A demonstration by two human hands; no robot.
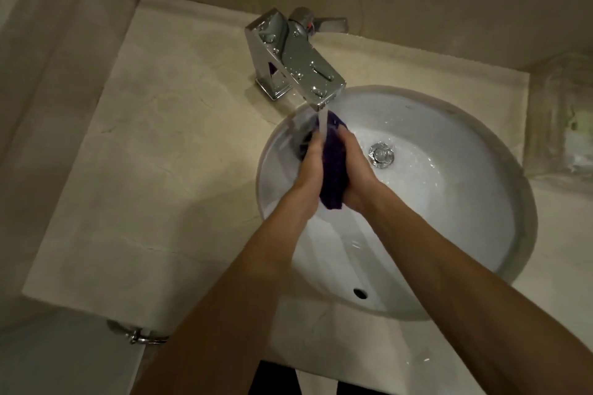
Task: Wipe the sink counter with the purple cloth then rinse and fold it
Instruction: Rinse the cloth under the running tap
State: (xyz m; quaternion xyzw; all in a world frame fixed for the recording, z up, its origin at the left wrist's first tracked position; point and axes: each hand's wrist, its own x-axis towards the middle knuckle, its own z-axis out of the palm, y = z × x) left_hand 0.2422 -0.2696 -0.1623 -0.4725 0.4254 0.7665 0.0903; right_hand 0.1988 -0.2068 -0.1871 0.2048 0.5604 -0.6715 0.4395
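The left hand (309, 170) and the right hand (354, 170) press toward each other with the cloth (333, 170) bunched between them, fingers of both curled round it. The cloth is dark purple, squeezed into a narrow wad that shows above the fingertips and hangs out below the palms. It sits over the far left part of the sink (465, 282), directly under the spout of the tap (298, 58), and a stream of water (322, 122) falls onto its top end.

Just right of the right hand lies the drain (381, 154), with water spreading around it. Toward the person, below the wrists, the bowl opens wide, and the overflow hole (360, 293) sits in its near wall. The sink's rim curves close behind the left hand; beyond that rim, the counter (154, 154) stretches broad and flat to the left, ending at a wall on the far side and on the left. To the right of the sink the counter is a narrow strip, bounded by a blurred clear object (561, 119) against the wall.

Count: two hands, one cloth, one tap with one lever, one drain, one overflow hole.
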